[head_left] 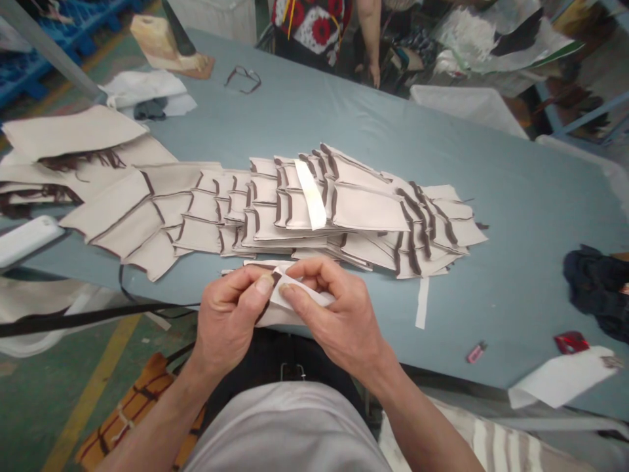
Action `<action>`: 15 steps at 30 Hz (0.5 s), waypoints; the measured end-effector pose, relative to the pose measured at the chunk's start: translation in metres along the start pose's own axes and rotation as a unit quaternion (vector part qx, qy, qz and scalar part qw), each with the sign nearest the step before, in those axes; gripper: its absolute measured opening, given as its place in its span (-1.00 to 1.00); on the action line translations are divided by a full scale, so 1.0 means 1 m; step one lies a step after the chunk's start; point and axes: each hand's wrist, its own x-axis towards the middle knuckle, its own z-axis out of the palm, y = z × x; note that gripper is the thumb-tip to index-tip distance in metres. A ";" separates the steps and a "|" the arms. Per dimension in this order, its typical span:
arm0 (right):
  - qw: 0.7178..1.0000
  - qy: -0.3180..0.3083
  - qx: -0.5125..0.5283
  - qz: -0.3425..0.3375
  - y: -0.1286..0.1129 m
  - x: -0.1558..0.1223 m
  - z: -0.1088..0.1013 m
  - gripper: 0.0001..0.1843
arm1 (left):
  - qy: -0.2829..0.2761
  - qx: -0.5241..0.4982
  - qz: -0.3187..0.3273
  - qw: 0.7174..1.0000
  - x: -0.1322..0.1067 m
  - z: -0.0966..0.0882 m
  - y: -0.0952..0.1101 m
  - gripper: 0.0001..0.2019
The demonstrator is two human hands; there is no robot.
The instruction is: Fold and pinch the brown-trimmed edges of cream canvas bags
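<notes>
A beige panel [280,316] lay at the tabletop's near edge, the left hand [230,314] pinching its dark trim between thumb and finger, the right hand [339,314] pinched tight on a white strip [297,293] against it. Beyond, overlapping stacks of similar panels [363,206] ran along the middle of the blue-grey tabletop [373,131] (a person [314,26] stood past its far edge). A yellow line [98,380] crossed the green floor [39,406] at left. The red packet [571,342], toward the near right corner, was too blurred to read.

I see blue-grey table [515,196], green floor [29,410] with yellow stripe [98,382] near left, blue pallets [22,77] far left, white bin [213,19] behind table, blue rack [549,108] far right.
</notes>
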 end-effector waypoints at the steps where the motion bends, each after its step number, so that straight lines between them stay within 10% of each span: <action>1: 1.000 0.003 -0.005 -0.003 0.000 -0.001 0.001 -0.85 | 0.000 -0.008 0.010 1.000 0.000 0.000 0.001 -0.73; 8: 0.995 0.058 -0.067 -0.036 -0.002 -0.007 0.003 -0.90 | 0.026 0.064 0.047 0.997 0.000 0.005 0.014 -0.76; 15: 0.995 0.010 -0.067 0.071 -0.005 -0.005 -0.004 -0.77 | 0.044 0.124 0.075 0.988 0.002 0.008 0.018 -0.78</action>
